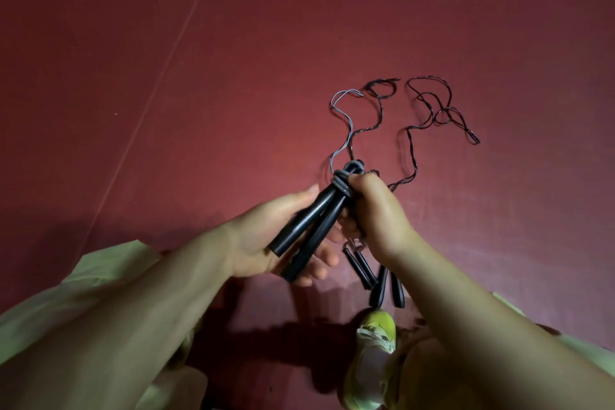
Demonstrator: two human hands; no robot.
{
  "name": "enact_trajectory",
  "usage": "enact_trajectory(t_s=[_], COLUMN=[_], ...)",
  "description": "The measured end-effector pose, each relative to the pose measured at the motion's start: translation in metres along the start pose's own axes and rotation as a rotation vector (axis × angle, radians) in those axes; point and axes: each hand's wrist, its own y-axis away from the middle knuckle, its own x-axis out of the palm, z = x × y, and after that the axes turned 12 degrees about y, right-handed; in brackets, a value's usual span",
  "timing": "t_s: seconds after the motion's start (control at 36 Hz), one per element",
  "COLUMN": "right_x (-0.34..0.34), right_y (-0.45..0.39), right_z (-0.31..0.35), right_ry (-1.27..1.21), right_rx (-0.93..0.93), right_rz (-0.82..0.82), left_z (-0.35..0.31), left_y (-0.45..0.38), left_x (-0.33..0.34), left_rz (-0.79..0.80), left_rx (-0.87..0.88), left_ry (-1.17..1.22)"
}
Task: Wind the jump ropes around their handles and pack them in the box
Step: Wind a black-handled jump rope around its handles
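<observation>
Two black jump-rope handles (307, 223) lie side by side across my left hand (266, 243), whose fingers curl under them. A grey rope (342, 120) is wrapped a few turns round their top end and trails off onto the floor. My right hand (376, 210) pinches that wrapped top end. Below my right hand, more black handles (361, 266) lie on the floor, and a further pair (386, 288) beside them. Their dark ropes (432, 106) sprawl in loose loops farther out. No box is in view.
The floor is a dark red mat (166, 43) with a pale seam line running diagonally at the left. My yellow-green shoe (372, 353) sits at the bottom centre, close to the loose handles. Pale sleeves frame both forearms.
</observation>
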Motion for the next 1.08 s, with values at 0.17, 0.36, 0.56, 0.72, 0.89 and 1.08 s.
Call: enact_trajectory(t_s=[0.17,0.36,0.56,0.72,0.89,1.08], right_x=[-0.004,-0.016,-0.019,-0.017,-0.01,0.002], right_y=[-0.003,0.001,-0.003,-0.007,-0.007,-0.004], right_z=[-0.001,0.001,-0.005,-0.009,-0.012,-0.019], right_ry=[0.059,0.279,0.352,0.52,0.542,0.521], right_rx=[-0.024,-0.027,0.025,0.03,0.033,0.133], right_rz=[0.082,0.146,0.166,0.089,0.019,0.129], left_z=[0.0,0.004,0.007,0.007,0.005,0.013], left_y=[-0.001,-0.008,-0.013,-0.02,-0.024,-0.024], left_x=[-0.003,-0.002,-0.005,-0.015,-0.027,-0.031], left_rz=[0.034,-0.246,-0.388,-0.476,-0.678,-0.823], left_rx=[-0.035,0.112,0.22,0.315,0.516,0.403], left_ry=[0.05,-0.19,-0.393,-0.506,-0.886,-1.219])
